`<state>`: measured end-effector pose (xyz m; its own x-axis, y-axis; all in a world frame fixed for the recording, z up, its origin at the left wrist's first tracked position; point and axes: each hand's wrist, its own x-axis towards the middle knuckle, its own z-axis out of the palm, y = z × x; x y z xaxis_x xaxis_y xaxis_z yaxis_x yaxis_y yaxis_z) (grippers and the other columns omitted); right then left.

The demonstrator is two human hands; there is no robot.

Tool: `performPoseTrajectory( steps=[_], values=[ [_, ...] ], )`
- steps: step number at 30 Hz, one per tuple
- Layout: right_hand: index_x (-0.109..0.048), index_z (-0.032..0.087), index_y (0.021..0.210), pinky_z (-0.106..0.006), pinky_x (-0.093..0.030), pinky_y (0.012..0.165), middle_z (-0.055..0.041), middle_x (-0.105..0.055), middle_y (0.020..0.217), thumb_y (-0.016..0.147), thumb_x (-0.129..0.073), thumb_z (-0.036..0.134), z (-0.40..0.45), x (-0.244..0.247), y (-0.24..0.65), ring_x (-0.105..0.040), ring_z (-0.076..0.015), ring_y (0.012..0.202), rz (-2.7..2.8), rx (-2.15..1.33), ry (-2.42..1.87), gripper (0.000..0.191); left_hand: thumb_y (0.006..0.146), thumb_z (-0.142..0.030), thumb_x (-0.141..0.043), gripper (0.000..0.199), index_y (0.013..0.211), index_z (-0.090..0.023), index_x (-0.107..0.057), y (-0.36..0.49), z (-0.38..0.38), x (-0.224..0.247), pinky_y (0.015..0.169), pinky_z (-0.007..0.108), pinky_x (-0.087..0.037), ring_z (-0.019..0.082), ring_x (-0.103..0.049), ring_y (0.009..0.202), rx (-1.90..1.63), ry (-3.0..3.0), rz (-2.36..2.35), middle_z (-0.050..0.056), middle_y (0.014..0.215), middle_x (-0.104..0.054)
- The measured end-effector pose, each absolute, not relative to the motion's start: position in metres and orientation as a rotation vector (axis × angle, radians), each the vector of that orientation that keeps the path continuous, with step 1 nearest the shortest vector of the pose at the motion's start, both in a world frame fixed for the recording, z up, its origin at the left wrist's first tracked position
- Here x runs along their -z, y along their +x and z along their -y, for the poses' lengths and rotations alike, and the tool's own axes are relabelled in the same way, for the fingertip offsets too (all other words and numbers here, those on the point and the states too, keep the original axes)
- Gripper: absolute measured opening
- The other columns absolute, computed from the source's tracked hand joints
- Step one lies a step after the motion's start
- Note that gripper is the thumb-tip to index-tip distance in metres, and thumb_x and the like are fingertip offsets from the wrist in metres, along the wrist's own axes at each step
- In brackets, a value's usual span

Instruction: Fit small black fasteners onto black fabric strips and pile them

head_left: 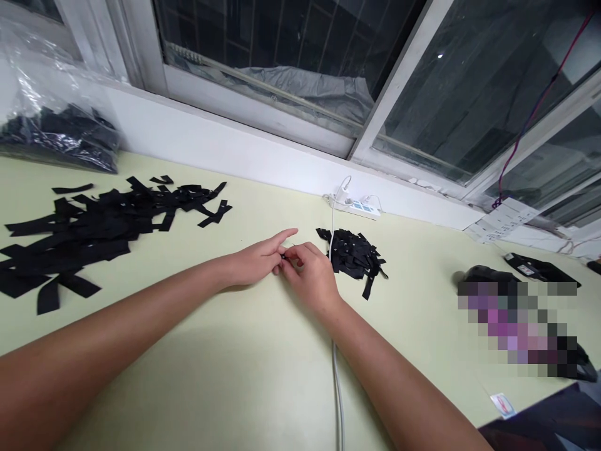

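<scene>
My left hand (257, 260) and my right hand (313, 275) meet above the middle of the table. Between their fingertips is a small black piece (283, 256), mostly hidden by the fingers, so its exact kind does not show. The left index finger points outward while the other fingers close on the piece. My right thumb and fingers pinch it from the other side. A compact pile of short black fabric strips (354, 254) lies just right of my right hand. To the left spreads a larger, looser heap of black strips (101, 225).
A clear plastic bag (59, 134) of black pieces stands at the back left. A white cable (335, 388) runs across the table (225, 382), passing under my right arm, near a power strip (361, 208). Dark items, partly pixelated, lie at right. Windows line the back.
</scene>
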<state>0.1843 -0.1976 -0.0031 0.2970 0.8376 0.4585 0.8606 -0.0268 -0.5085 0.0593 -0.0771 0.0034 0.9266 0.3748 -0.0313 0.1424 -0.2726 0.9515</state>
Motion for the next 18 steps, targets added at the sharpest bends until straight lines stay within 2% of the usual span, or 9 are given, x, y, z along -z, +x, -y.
performPoseTrajectory(
  steps=[3, 6, 12, 18],
  values=[
    [-0.067, 0.021, 0.086, -0.026, -0.044, 0.065, -0.0016, -0.064, 0.089, 0.083, -0.062, 0.019, 0.1974, 0.0039, 0.1846, -0.058, -0.0137, 0.075, 1.526, 0.077, -1.846, 0.006, 0.088, -0.023, -0.043, 0.073, 0.157, -0.027, -0.020, 0.0604, 0.0785, -0.0053, 0.110, 0.036, -0.035, 0.022, -0.054, 0.126, -0.238, 1.807, -0.354, 0.003, 0.124, -0.068],
    [-0.066, 0.021, 0.085, -0.026, -0.043, 0.063, -0.0016, -0.064, 0.088, 0.082, -0.061, 0.019, 0.1970, 0.0056, 0.1844, -0.058, -0.0137, 0.074, 1.534, 0.149, -1.865, 0.006, 0.089, -0.021, -0.041, 0.072, 0.157, -0.025, -0.019, 0.0610, 0.0792, -0.0072, 0.113, 0.036, -0.032, 0.021, -0.051, 0.131, -0.221, 1.786, -0.337, 0.004, 0.128, -0.066],
    [-0.062, 0.020, 0.078, -0.027, -0.040, 0.060, -0.0010, -0.062, 0.082, 0.078, -0.060, 0.019, 0.1960, 0.0050, 0.1833, -0.057, -0.0142, 0.072, 1.527, 0.264, -1.911, 0.003, 0.089, -0.020, -0.042, 0.069, 0.156, -0.023, -0.024, 0.0617, 0.0793, -0.0051, 0.114, 0.037, -0.032, 0.021, -0.052, 0.130, -0.210, 1.770, -0.339, 0.006, 0.132, -0.064],
    [-0.065, 0.021, 0.086, -0.027, -0.044, 0.064, -0.0024, -0.065, 0.089, 0.079, -0.058, 0.018, 0.1958, 0.0014, 0.1872, -0.060, -0.0153, 0.076, 1.561, 0.174, -1.873, 0.010, 0.086, -0.023, -0.052, 0.059, 0.144, -0.021, -0.046, 0.0645, 0.0814, -0.0043, 0.105, 0.037, -0.042, 0.024, -0.060, 0.120, -0.258, 1.644, -0.329, 0.008, 0.125, -0.068]
  ],
)
